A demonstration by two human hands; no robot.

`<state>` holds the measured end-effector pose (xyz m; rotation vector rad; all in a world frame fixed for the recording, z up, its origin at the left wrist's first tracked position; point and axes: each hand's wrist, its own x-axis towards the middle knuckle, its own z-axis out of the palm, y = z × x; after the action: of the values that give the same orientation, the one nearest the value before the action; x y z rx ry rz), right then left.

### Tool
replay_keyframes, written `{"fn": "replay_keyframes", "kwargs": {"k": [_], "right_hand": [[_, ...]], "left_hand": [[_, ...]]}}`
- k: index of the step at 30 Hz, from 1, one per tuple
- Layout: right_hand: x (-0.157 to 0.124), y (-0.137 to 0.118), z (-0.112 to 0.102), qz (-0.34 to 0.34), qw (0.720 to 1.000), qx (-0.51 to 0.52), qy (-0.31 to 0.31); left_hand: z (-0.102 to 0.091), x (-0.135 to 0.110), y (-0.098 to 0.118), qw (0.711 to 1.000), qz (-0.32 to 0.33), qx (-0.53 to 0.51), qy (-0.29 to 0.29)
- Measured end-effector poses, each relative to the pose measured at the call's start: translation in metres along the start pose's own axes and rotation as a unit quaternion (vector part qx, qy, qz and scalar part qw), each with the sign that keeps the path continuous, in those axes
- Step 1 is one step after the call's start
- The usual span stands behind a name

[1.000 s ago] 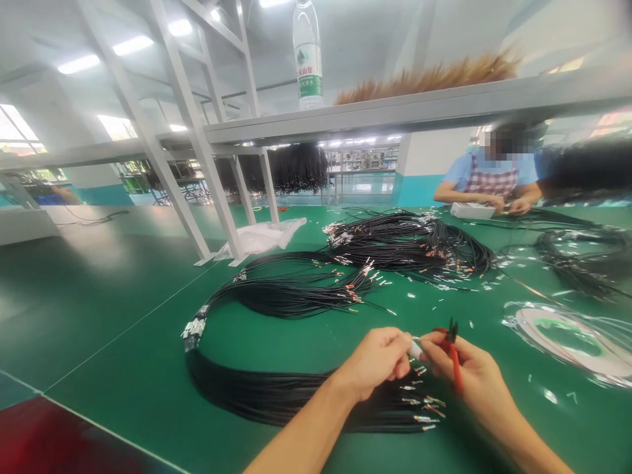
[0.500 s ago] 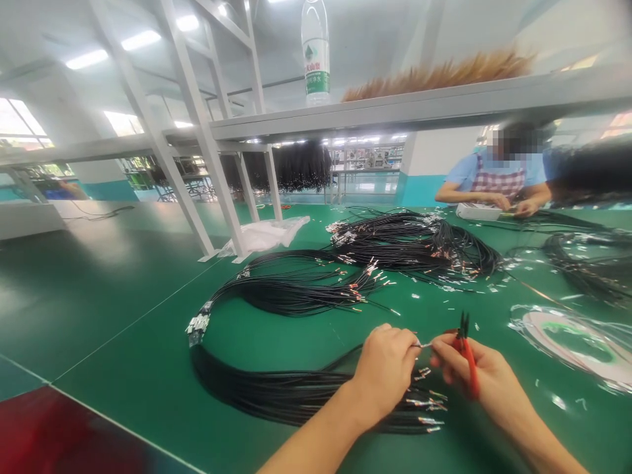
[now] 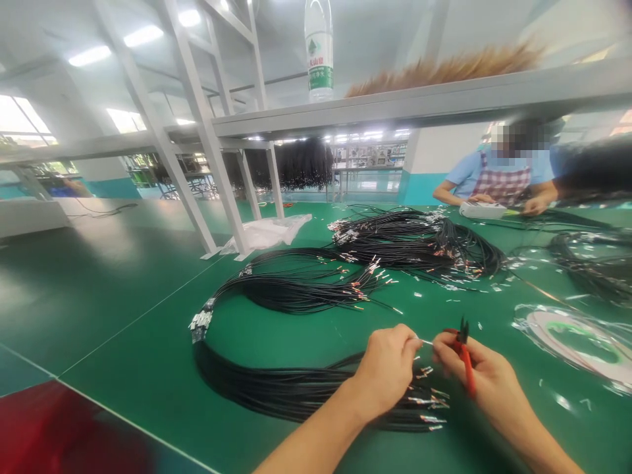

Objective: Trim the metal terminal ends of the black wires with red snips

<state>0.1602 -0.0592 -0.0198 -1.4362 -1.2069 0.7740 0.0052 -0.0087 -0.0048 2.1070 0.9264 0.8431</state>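
Observation:
My left hand [image 3: 388, 365] is closed on the end of a black cable, just above the near bundle of black cables [image 3: 276, 388]. From its fingertips a thin pale wire end [image 3: 425, 342] points toward my right hand [image 3: 476, 368]. My right hand keeps red-handled cutting pliers [image 3: 467, 365] tucked in the palm, dark jaws upward, while its thumb and forefinger pinch at the wire's tip. Stripped ends [image 3: 428, 401] of the bundle fan out below my hands. White tags [image 3: 201, 320] gather the bundle's far left bend.
More black cable bundles [image 3: 409, 240] lie behind, with white scraps scattered around. A coil of pale strip [image 3: 573, 339] sits at right. Metal rack legs [image 3: 224, 191] stand on the green table beside a plastic bag [image 3: 269, 232]. Across the table, a person in a checked apron [image 3: 503, 181] works.
The view has shifted slightly. My hands have stayed nearly in place, with a little more pale wire showing between them. The person opposite has moved their hands slightly.

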Motion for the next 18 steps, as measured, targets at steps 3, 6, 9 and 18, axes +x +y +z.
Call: {"fn": "replay_keyframes", "kwargs": {"k": [3,6,9,18], "right_hand": [[0.0007,0.0015,0.0002,0.011,1.0,0.008,0.011],[-0.0007,0.0015,0.0011,0.009,1.0,0.004,0.009],[-0.0034,0.0025,0.004,-0.009,1.0,-0.013,0.005],[-0.0023,0.0,0.0041,0.022,0.999,-0.045,-0.003]], "left_hand": [[-0.0014,-0.0009,0.0015,0.999,-0.006,-0.033,-0.005],[-0.0007,-0.0014,0.0,0.997,-0.028,-0.074,-0.009],[0.0007,-0.0006,-0.0024,0.989,-0.069,-0.125,-0.028],[0.0021,0.0064,-0.0064,0.96,-0.156,-0.214,-0.088]]}}
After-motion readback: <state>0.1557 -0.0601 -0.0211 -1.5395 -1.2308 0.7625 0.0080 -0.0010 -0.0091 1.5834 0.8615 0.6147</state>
